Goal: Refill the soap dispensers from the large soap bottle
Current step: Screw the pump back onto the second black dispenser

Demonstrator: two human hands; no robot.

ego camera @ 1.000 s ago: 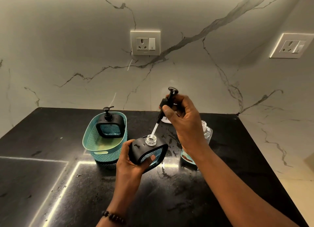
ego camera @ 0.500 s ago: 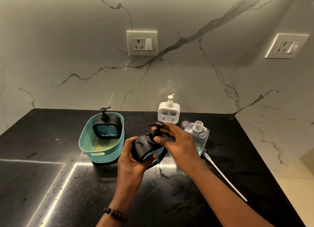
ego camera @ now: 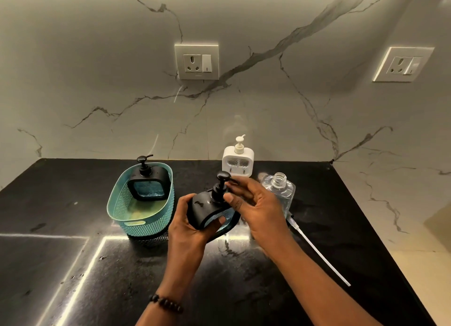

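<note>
My left hand grips a black square soap dispenser, tilted above the black counter. Blue soap shows through its window. My right hand pinches the collar of its black pump, which sits in the neck. Behind my right hand stands the large clear soap bottle, uncapped, with bluish liquid. Its white pump tube lies on the counter to the right. A second black dispenser stands in the teal basket. A white dispenser stands against the wall.
The marble wall carries one socket above the counter and another socket on the right side wall. The counter's right edge runs diagonally past the tube. Small droplets dot the surface near its front left.
A second ago my right hand held the pump above the open neck. It lowered the pump into the dispenser and now grips its collar. The view tilted, showing the white dispenser and clear bottle.
</note>
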